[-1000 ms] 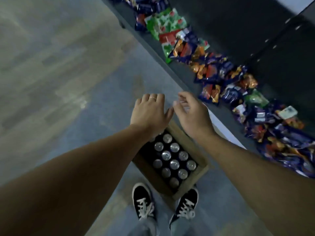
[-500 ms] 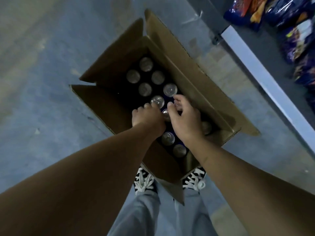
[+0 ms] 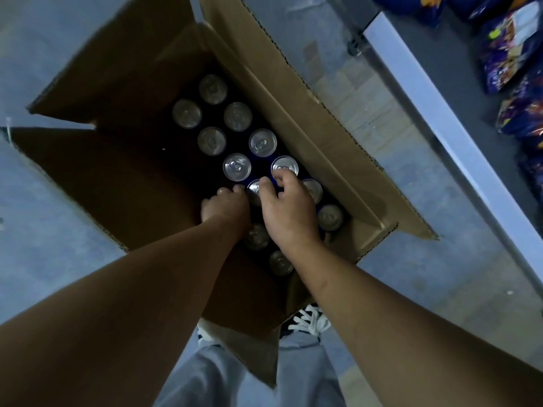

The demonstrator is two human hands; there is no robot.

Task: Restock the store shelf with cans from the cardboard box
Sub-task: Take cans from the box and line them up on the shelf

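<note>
The right hand (image 3: 289, 210) has its grip curled, fingertips on the rim of one silver-topped dark can (image 3: 286, 164). The left hand (image 3: 226, 205) curls down beside the neighbouring can (image 3: 255, 192). Whether either grip has closed on a can cannot be told. One second ago both hands were spread well above the open brown cardboard box (image 3: 117, 177). They have since descended into it, so picking is starting, and no can is lifted yet. The box sits on the grey floor (image 3: 44, 230), near the pale-edged store shelf (image 3: 440, 121) holding blue snack bags (image 3: 508, 54).
</note>
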